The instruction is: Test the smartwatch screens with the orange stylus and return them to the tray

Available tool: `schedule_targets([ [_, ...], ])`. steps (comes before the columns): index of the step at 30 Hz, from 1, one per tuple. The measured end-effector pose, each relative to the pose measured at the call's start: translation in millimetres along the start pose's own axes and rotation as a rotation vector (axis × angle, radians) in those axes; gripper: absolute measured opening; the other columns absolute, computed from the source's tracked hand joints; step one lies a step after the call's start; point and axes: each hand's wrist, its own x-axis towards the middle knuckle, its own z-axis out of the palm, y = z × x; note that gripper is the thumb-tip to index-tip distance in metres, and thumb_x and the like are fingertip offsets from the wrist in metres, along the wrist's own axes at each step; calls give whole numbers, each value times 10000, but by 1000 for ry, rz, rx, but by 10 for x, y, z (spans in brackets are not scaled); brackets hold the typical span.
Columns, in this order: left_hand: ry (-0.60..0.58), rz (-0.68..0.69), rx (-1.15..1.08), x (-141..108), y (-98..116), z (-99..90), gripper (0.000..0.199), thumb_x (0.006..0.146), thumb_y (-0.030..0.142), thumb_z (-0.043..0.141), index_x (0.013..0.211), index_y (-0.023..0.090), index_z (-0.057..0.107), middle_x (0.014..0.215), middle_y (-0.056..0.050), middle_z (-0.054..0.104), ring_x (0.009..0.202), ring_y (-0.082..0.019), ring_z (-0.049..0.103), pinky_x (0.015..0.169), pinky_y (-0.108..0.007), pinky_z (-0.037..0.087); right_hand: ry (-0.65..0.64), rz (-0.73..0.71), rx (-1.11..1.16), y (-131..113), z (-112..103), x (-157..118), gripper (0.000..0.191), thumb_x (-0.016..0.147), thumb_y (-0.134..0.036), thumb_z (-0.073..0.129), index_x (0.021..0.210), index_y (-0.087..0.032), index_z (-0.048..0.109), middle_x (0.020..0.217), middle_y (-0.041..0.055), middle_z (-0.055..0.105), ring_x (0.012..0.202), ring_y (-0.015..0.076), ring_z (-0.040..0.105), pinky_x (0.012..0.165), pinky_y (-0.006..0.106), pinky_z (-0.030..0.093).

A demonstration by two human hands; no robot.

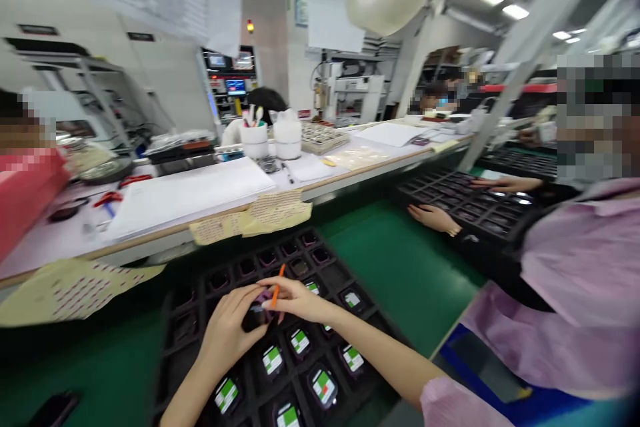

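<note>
Over the black compartment tray (345,273), my left hand (230,320) curls its fingers and thumb around a small dark watch-like device (259,307) with a purplish edge. My right hand (300,301) pinches a thin orange stick (278,287) and reaches to the same device; my fingers partly hide it. Below my hands, several square watch-like devices with lit green and white screens, such as one device (324,385), lie in their own compartments. Farther back, the tray holds several dark pieces with purplish rims, among them one piece (267,257).
A white shelf with papers (195,193) and white cups (255,140) runs behind the tray. Yellow printed strips (253,219) hang off its edge. At right, a co-worker's hands (435,219) rest at another black tray (465,203). A dark object (55,410) lies on the green surface.
</note>
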Motion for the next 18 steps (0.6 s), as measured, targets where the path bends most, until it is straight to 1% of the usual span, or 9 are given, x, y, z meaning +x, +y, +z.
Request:
schedule_targets([
  [1,44,19,9,7,-19,-8,446,731,246,635,1172,233,565,1129,-76,631,1011,-257,602,857,-388,489,-38,20,96,-27,-21,15,662,615,-458,781,1198,-217,579,844,0,616,738,143,607,581,245,517],
  [3,89,67,9,21,-47,-12,456,735,309,650,1180,252,568,1150,-71,615,1021,-263,600,857,-387,501,-136,82,225,-76,-63,32,651,567,-434,815,1136,-186,619,819,-6,617,710,131,614,638,274,533],
  [6,113,118,-31,32,-66,11,443,747,375,653,1170,274,567,1132,-60,620,997,-258,612,831,-376,518,-225,183,315,-115,-111,43,603,502,-359,859,1035,-150,669,823,-10,627,695,103,617,702,258,529],
  [8,113,132,-63,30,-82,39,435,764,394,637,1175,278,555,1122,-55,628,988,-252,618,828,-369,524,-271,226,347,-123,-129,48,640,462,-335,875,1039,-148,672,839,-6,641,706,110,627,713,257,529],
  [10,109,133,-80,21,-109,69,435,774,401,624,1184,278,545,1124,-51,633,991,-248,621,832,-362,527,-306,250,366,-130,-135,49,677,461,-323,878,1078,-149,660,852,3,653,713,129,639,717,279,533],
  [12,109,140,-78,7,-144,93,455,768,417,633,1190,272,542,1123,-48,640,988,-244,627,830,-347,533,-282,248,378,-143,-128,43,662,469,-296,880,1075,-143,663,844,0,653,700,119,636,719,268,527],
  [15,116,148,-50,-13,-180,109,491,753,444,651,1193,254,546,1114,-44,651,971,-233,641,816,-316,542,-210,228,389,-171,-106,25,616,448,-258,888,1018,-142,688,830,-17,639,689,82,608,701,209,503],
  [18,124,152,-33,-13,-175,106,490,755,460,648,1185,247,554,1102,-39,659,960,-225,648,806,-301,547,-194,235,386,-191,-84,9,613,405,-247,894,979,-150,701,799,-29,627,694,80,593,694,202,492],
])
